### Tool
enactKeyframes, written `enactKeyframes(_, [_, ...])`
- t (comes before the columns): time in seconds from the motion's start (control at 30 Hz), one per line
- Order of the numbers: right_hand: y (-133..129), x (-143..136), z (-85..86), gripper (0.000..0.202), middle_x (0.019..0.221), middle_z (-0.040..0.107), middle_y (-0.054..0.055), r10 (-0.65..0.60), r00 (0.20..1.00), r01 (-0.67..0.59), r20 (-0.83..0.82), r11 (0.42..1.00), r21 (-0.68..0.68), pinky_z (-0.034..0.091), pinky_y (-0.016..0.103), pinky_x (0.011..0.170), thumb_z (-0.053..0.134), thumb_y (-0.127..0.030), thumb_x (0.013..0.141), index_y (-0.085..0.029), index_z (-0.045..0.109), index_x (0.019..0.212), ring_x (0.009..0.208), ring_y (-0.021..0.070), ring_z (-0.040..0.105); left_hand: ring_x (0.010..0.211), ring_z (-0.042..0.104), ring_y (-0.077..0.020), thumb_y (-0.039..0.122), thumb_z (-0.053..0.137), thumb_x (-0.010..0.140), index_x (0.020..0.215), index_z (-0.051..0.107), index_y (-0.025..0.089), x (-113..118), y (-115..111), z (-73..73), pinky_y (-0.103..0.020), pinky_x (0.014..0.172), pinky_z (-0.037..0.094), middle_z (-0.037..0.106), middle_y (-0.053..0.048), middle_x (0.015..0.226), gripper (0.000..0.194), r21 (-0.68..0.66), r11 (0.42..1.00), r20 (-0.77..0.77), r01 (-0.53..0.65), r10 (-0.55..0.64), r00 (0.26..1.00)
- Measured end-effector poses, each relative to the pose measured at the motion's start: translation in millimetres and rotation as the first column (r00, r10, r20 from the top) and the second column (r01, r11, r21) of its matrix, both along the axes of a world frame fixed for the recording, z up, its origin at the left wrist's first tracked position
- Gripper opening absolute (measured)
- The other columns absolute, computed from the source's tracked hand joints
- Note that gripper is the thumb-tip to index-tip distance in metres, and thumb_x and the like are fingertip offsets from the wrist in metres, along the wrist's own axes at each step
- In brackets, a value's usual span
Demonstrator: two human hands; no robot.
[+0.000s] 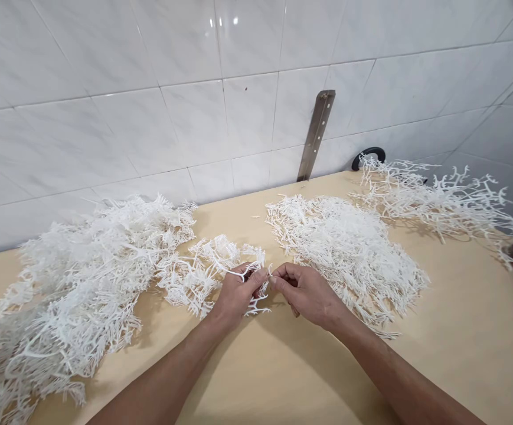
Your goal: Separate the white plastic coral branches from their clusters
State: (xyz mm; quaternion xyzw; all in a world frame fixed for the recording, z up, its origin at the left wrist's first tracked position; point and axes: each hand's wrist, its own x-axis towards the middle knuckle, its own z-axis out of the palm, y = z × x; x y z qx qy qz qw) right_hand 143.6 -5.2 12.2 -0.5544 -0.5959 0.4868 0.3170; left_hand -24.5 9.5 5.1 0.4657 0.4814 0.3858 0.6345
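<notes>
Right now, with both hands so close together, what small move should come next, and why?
Probably a gentle pull of the right hand away from the left hand. The left hand holds a white branching piece, while the right hand's fingertips look pinched together at its edge, though what they grip is too small to tell.

Both bare forearms [179,361] reach forward, angled inward; left hand [239,290] curled closed; right hand [306,290] just beside it, fingertips [275,281] pinched.

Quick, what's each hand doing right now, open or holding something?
Left hand: closed, holding a white branching piece.
Right hand: pinched closed beside it; anything gripped is too small to tell.
</notes>
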Motion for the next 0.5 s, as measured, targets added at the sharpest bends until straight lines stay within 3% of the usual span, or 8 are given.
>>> enactKeyframes(0.17, [1, 2, -1.8, 0.024, 0.063, 0.058, -0.004, -0.005, 0.998, 0.0, 0.069, 0.997, 0.078, 0.04, 0.023, 0.044, 0.051, -0.039, 0.092, -0.02, 0.063, 0.081, 0.042, 0.0095, 0.048, 0.048, 0.046, -0.0101, 0.054, 0.078, 0.068, 0.074, 0.056, 0.018, -1, -2, 5.4, -0.022, 0.046, 0.038, 0.049, 0.005, 0.056, 0.043, -0.019, 1.0, -0.045, 0.019, -0.019, 0.999])
enactKeyframes(0.37, [0, 0, -5.5, 0.025, 0.064, 0.06, -0.002, -0.052, 0.973, -0.017, 0.225, 0.955, 0.297, 0.037, 0.025, 0.052, 0.047, -0.033, 0.094, -0.02, 0.062, 0.079, 0.055, 0.0131, 0.051, 0.045, 0.045, -0.0093, 0.055, 0.077, 0.069, 0.076, 0.057, 0.018, -2, 1, -3.1, -0.022, 0.044, 0.038, 0.048, 0.005, 0.054, 0.043, -0.03, 0.999, -0.032, 0.021, -0.022, 0.999])
enactKeyframes(0.5, [-1, -2, -5.5, 0.024, 0.064, 0.059, -0.001, -0.056, 0.951, -0.06, 0.305, 0.931, 0.359, 0.036, 0.026, 0.055, 0.045, -0.029, 0.095, -0.02, 0.06, 0.079, 0.057, 0.0138, 0.05, 0.046, 0.047, -0.0091, 0.054, 0.077, 0.071, 0.075, 0.056, 0.017, -2, 1, -5.1, -0.021, 0.044, 0.036, 0.048, 0.005, 0.054, 0.043, -0.036, 0.999, -0.027, 0.026, -0.027, 0.999])
